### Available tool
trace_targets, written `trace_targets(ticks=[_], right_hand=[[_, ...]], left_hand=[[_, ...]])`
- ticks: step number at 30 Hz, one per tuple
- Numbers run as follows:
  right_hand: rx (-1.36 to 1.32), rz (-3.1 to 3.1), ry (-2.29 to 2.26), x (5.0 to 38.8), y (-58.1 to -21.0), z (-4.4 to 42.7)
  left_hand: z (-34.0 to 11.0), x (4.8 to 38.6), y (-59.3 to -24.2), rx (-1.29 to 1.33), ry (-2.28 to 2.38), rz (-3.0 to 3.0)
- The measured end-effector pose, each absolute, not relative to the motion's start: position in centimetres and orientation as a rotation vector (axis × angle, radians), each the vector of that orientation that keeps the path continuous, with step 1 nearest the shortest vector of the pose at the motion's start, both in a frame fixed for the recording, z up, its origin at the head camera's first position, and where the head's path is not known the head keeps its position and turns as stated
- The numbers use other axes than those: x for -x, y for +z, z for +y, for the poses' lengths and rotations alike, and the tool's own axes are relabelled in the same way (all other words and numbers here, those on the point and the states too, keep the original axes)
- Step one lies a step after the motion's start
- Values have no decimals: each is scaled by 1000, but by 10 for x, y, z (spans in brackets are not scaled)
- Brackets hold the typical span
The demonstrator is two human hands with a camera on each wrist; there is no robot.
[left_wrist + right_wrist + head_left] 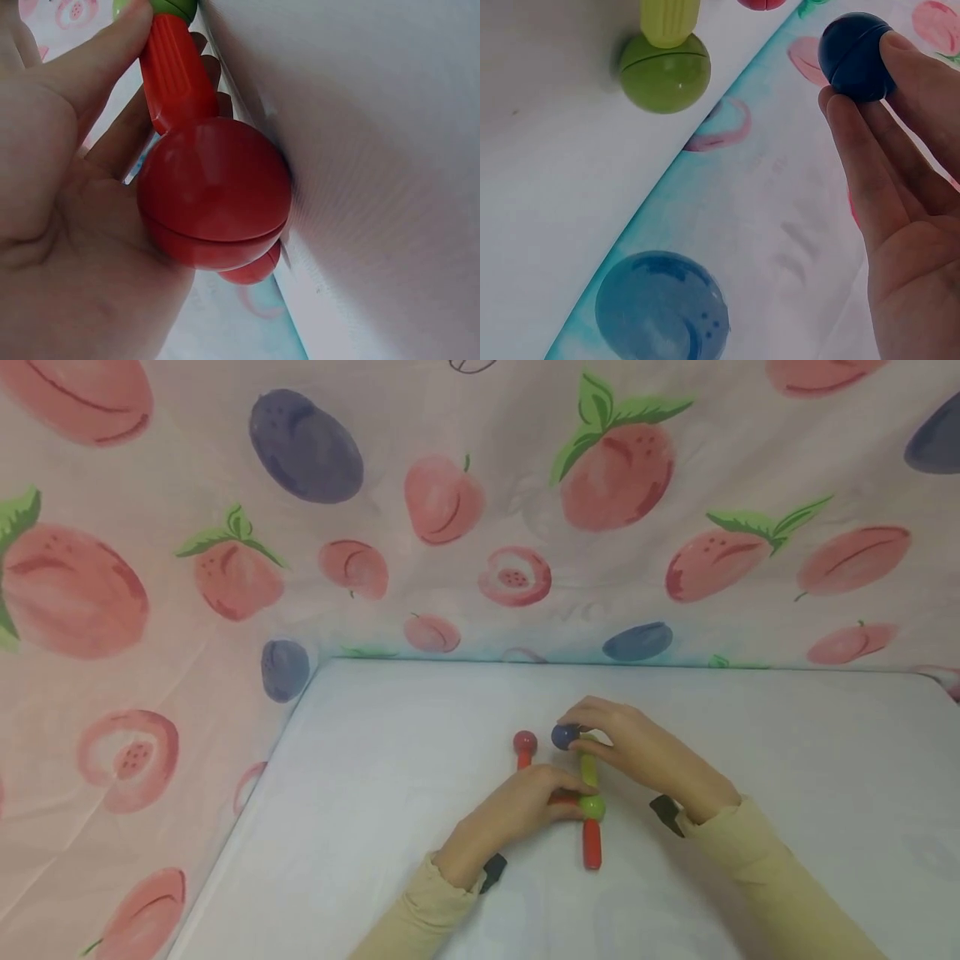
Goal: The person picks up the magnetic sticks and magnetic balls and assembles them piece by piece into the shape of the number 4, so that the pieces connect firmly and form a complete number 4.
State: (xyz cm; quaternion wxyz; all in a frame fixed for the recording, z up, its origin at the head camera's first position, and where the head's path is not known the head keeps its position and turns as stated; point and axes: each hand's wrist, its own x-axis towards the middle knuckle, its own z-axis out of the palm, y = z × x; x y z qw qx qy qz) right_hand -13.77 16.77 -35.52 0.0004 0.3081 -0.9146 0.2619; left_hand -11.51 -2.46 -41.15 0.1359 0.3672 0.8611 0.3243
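Note:
My right hand pinches a blue ball between thumb and fingertips. In the right wrist view, the blue ball is apart from the green ball at the end of the yellow-green rod. My left hand pinches another green ball, where a red rod and the yellow-green rod meet. The left wrist view has a red rod running from a red ball to the green ball by my thumb.
A further red ball tops a red rod beyond my left hand. All of this lies on a white tabletop. Fruit-printed cloth hangs along its back and left edges.

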Motion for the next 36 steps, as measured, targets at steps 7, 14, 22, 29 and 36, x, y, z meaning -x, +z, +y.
trace_targets(ticks=[7, 14, 22, 29, 36], right_hand=[[-958, -2887, 763, 125, -355, 177], [-968, -2864, 728, 116, -353, 183], [-1039, -2807, 680, 107, -351, 189], [-1076, -2762, 676, 99, -352, 194], [-1071, -2763, 669, 89, -356, 201]], left_hand=[[-25, 116, -415, -1056, 977, 2464], [-26, 116, -417, -1076, 965, 2475], [-26, 116, -413, -1113, 921, 2522], [-26, 116, -413, -1134, 894, 2548], [-25, 116, -410, -1176, 899, 2559]])
